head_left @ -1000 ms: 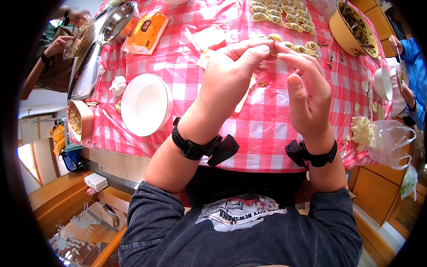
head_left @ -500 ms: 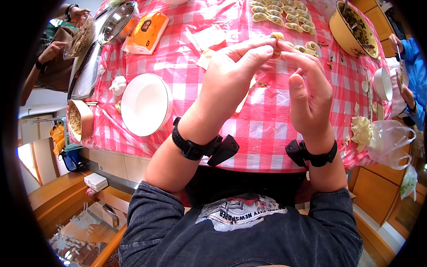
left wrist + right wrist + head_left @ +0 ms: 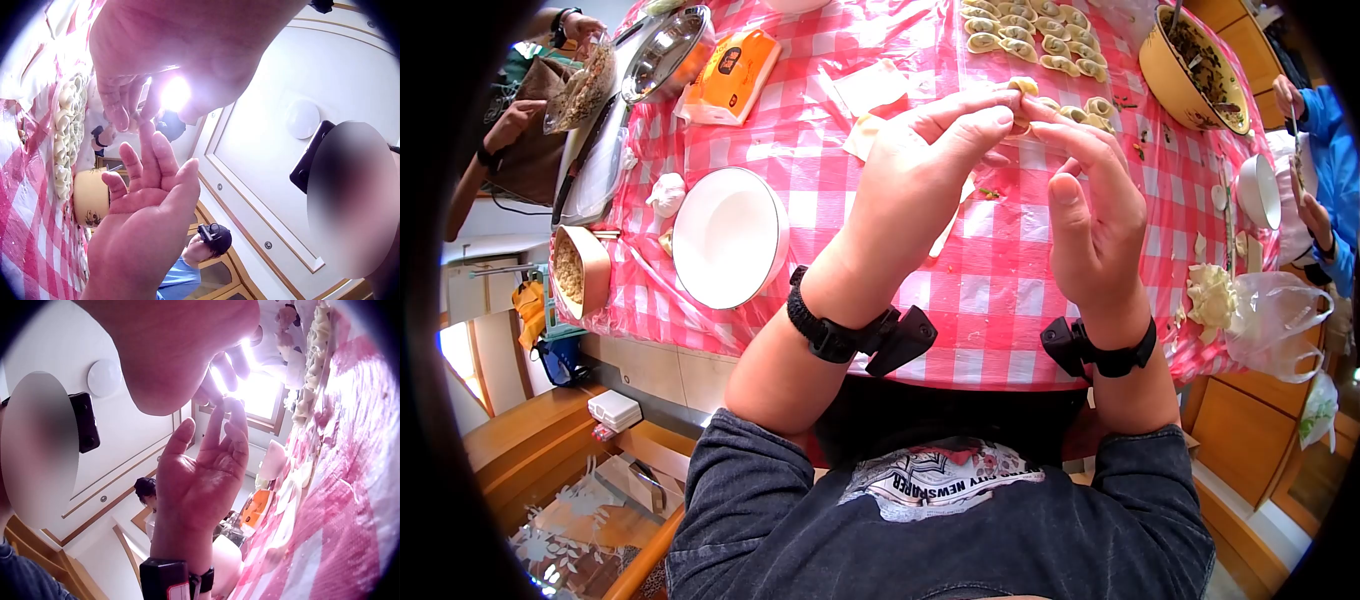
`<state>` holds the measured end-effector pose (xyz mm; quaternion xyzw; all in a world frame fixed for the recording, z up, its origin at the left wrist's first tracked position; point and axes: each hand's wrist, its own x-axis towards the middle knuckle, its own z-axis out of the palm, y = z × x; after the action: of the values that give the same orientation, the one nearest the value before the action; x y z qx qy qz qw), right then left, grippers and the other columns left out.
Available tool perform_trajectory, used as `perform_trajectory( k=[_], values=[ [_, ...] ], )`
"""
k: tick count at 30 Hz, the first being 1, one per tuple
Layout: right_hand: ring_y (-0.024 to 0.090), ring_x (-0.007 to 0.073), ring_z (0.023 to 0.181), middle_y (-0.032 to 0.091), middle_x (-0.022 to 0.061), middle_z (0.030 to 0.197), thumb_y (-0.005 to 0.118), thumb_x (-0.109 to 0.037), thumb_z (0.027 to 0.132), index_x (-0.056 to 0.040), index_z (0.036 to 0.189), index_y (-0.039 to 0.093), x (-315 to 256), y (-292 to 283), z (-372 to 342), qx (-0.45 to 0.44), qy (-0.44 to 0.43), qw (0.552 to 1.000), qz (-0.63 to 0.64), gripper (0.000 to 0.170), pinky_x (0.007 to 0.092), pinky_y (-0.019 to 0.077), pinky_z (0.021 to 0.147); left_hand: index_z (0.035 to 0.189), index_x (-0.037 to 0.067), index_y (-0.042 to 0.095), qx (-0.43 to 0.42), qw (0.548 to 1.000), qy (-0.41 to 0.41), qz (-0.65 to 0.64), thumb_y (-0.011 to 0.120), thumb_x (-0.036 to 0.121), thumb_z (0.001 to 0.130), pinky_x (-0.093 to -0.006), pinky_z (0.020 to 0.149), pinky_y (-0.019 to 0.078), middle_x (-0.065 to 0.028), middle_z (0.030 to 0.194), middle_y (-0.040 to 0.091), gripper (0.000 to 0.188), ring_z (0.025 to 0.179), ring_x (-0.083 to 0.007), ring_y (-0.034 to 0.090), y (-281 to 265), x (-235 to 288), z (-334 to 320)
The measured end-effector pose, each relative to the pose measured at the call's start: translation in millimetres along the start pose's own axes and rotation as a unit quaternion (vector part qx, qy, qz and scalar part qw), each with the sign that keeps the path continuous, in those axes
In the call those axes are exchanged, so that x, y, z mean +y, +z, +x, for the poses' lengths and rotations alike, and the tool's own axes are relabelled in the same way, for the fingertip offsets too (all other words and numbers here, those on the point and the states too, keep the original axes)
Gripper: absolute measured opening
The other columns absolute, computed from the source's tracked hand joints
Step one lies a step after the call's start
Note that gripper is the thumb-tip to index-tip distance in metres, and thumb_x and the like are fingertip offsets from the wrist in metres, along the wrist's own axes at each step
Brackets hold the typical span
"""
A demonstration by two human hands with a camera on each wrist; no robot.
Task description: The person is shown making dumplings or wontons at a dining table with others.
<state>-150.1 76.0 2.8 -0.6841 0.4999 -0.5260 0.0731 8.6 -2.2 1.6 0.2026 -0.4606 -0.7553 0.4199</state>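
Note:
In the head view a small pale dumpling shows at the meeting fingertips of both hands, above the checked cloth. My left hand reaches it from the left, and my right hand from the right. Each hand touches it with extended, slightly bent fingertips. The left wrist view shows the right palm with its thumb apart from the fingers. The left hand in the right wrist view also has its thumb spread away. Fingers hide much of the dumpling. Rows of dumplings lie beyond the hands.
A white bowl, garlic and an orange packet are at left. At right are a yellow filling bowl, a small white bowl and a plastic bag. Two other people stand at the table's sides.
The dumpling has shifted slightly at the fingertips, while my arms stay almost still. At left, the other person's lower hand has moved down and away from the clear bowl.

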Motion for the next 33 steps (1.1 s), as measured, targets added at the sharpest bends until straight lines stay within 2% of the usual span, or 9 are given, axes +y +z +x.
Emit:
perform_trajectory(
  k=[12,14,17,21,25,33],
  values=[
    [0.062,0.0304,0.109,0.067,0.0184,0.118,0.060,-0.022,0.096,0.0036,0.113,0.064,-1.0,0.7,-1.4,0.001,0.010,1.000,0.000,0.031,0.0387,0.0483,0.095,0.121,-0.003,0.065,0.002,1.000,-0.001,-0.002,0.060,0.015,0.098,-0.0249,0.083,0.0534,-0.0091,0.109,0.071,0.030,0.093,-0.0114,0.066,0.3,1.6,-1.0],
    [0.062,0.0304,0.109,0.067,0.0184,0.118,0.060,-0.022,0.096,0.0036,0.113,0.064,-1.1,0.6,-1.4,0.004,0.009,1.000,0.001,0.031,0.0389,0.0482,0.095,0.129,-0.008,0.057,-0.026,0.999,-0.009,0.038,0.052,0.013,0.098,-0.0319,0.094,0.0504,-0.0184,0.125,0.064,0.038,0.113,-0.0226,0.064,0.5,5.8,-2.3],
    [0.062,0.0299,0.108,0.067,0.0182,0.118,0.059,-0.022,0.096,0.0033,0.113,0.064,-2.2,0.0,-1.5,0.005,0.013,1.000,-0.009,0.031,0.0378,0.0486,0.093,0.130,-0.010,0.055,-0.021,0.999,-0.012,0.043,0.051,0.012,0.097,-0.0327,0.095,0.0504,-0.0192,0.126,0.063,0.040,0.113,-0.0233,0.064,2.7,7.8,-2.9],
    [0.063,0.0275,0.106,0.068,0.0168,0.119,0.059,-0.024,0.097,0.0021,0.114,0.064,-1.1,0.4,-2.1,0.012,0.013,1.000,-0.007,0.031,0.0332,0.0494,0.082,0.130,-0.010,0.055,-0.021,0.999,-0.024,0.015,0.051,0.011,0.097,-0.0327,0.096,0.0504,-0.0196,0.125,0.063,0.040,0.113,-0.0234,0.064,5.0,9.9,-4.1],
    [0.063,0.0246,0.104,0.068,0.0153,0.119,0.059,-0.024,0.097,0.0009,0.115,0.064,-0.2,0.4,-2.5,0.015,0.012,1.000,-0.011,0.031,0.0300,0.0483,0.074,0.131,-0.010,0.054,-0.032,0.998,-0.004,0.048,0.050,0.014,0.098,-0.0330,0.096,0.0501,-0.0192,0.127,0.063,0.041,0.114,-0.0232,0.063,3.8,8.7,-3.8],
    [0.062,0.0228,0.103,0.068,0.0141,0.120,0.059,-0.024,0.097,0.0011,0.115,0.064,3.0,-0.4,-1.7,0.018,-0.006,1.000,-0.014,0.031,0.0284,0.0478,0.072,0.133,-0.010,0.052,-0.045,0.996,0.012,0.069,0.047,0.018,0.099,-0.0347,0.098,0.0493,-0.0205,0.131,0.060,0.045,0.117,-0.0259,0.062,3.3,6.3,-1.7]
  ],
)
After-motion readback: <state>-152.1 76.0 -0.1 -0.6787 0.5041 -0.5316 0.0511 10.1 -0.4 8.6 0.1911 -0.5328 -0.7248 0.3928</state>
